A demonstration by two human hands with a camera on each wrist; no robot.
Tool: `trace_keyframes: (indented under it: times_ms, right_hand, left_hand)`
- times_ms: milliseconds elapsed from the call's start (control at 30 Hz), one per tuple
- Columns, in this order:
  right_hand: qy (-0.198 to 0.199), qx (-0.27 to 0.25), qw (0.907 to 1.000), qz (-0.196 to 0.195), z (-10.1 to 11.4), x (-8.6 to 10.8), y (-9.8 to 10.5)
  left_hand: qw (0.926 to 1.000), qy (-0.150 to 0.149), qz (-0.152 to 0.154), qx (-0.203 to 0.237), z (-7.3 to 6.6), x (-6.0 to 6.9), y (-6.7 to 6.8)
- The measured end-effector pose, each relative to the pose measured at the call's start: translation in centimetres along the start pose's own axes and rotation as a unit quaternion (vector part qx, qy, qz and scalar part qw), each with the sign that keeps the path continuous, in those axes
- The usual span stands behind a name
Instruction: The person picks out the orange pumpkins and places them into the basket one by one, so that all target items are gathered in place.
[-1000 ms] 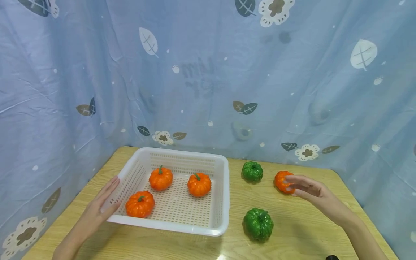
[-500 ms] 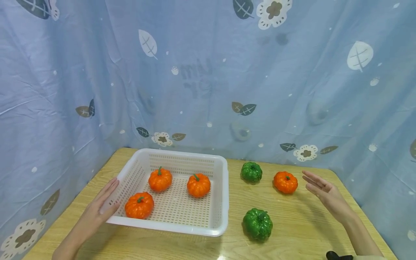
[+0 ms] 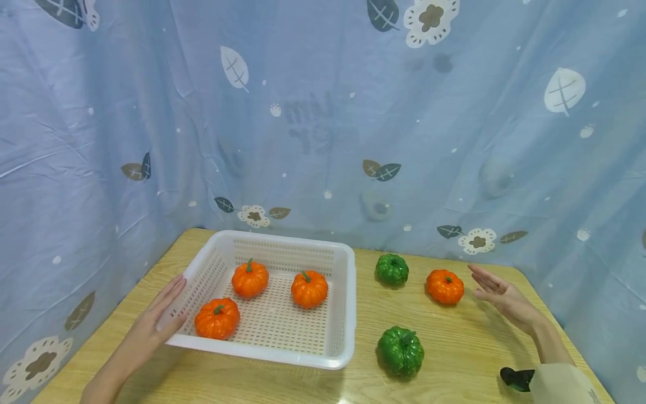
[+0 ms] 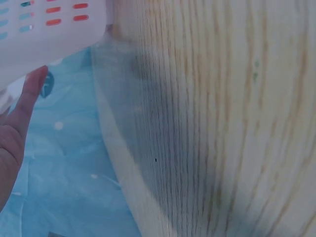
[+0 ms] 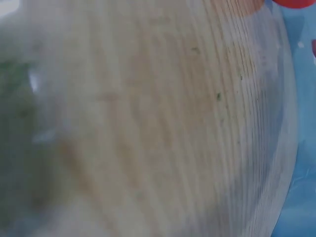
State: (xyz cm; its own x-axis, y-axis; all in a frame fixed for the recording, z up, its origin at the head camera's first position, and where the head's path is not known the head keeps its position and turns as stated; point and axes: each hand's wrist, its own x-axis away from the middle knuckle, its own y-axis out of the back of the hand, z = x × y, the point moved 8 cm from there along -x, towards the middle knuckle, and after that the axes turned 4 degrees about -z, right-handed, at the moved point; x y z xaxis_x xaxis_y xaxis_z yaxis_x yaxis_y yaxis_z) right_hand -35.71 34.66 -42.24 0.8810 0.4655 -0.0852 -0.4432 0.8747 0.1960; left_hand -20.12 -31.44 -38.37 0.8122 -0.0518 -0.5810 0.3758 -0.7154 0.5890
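Observation:
My left hand (image 3: 151, 325) touches the left side of a white plastic basket (image 3: 252, 353), its fingers straight along the rim and the thumb at the near corner. A finger (image 4: 32, 91) meets the basket's wall (image 4: 54, 42) in the left wrist view. Inside the basket sit three small orange pumpkins (image 3: 217, 318) with green stems. My right hand (image 3: 510, 300) hovers with extended fingers, holding nothing, just right of another orange pumpkin (image 3: 444, 287) on the table. The right wrist view does not show the hand.
Two green pumpkins stand on the wooden table (image 3: 469, 348) right of the basket: one near the back (image 3: 391, 269), one closer (image 3: 401, 352). A dark object (image 3: 517, 379) shows beside the right sleeve (image 3: 565, 384). A blue patterned curtain (image 3: 323, 140) borders the table.
My right hand has moved from over the orange pumpkin to its right side, uncovering it; the pumpkin stays on the table. More of the right sleeve shows. The left hand and basket stay put.

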Motion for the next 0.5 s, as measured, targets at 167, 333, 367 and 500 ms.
trace_keyframes:
  times_ms: [167, 333, 367, 500]
  right_hand:
    - [-0.036, 0.023, 0.9988, 0.025, -1.3, -1.2, -0.1]
    - [-0.038, 0.006, 0.9983, 0.045, -1.7, -2.1, -0.6]
    - [-0.042, 0.004, 0.998, 0.047, -1.9, -2.2, -0.7]
    - [-0.059, -0.009, 0.9967, 0.055, -2.2, -2.8, -1.3]
  left_hand:
    - [1.0, 0.001, -0.003, 0.0, 0.0, 0.0, 0.1]
    - [1.0, 0.005, 0.002, -0.001, 0.3, 0.0, -0.1]
    - [1.0, 0.004, 0.002, 0.0, 0.3, 0.1, -0.2]
    - [1.0, 0.001, 0.0, 0.001, 0.4, 0.0, -0.1]
